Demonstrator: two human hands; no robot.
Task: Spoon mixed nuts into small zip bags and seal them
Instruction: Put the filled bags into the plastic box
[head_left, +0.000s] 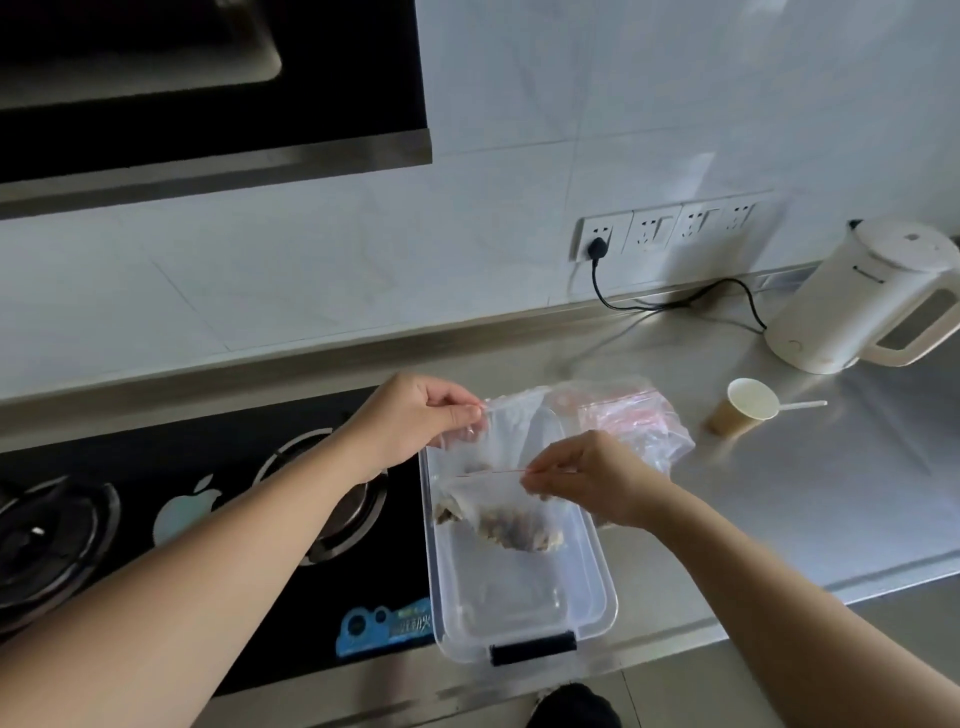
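Left hand (415, 415) pinches the upper corner of a small zip bag (498, 467); right hand (587, 478) pinches its red seal line. Bag, nuts (498, 530) at its bottom, hangs over clear plastic bin (597, 587) on steel counter (779, 493).

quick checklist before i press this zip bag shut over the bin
1. Both hands on the zip bag: ok, left hand pinches one top corner, right hand pinches the red zip line.
2. Nuts down in the bag's bottom, away from the zip: ok.
3. Zip closed along its whole length: cannot tell.
4. Bag over the clear bin to catch spills: ok.
5. Spare bags within reach: ok, beside the bin.
6. Paper cup with spoon upright: not ok, tipped.
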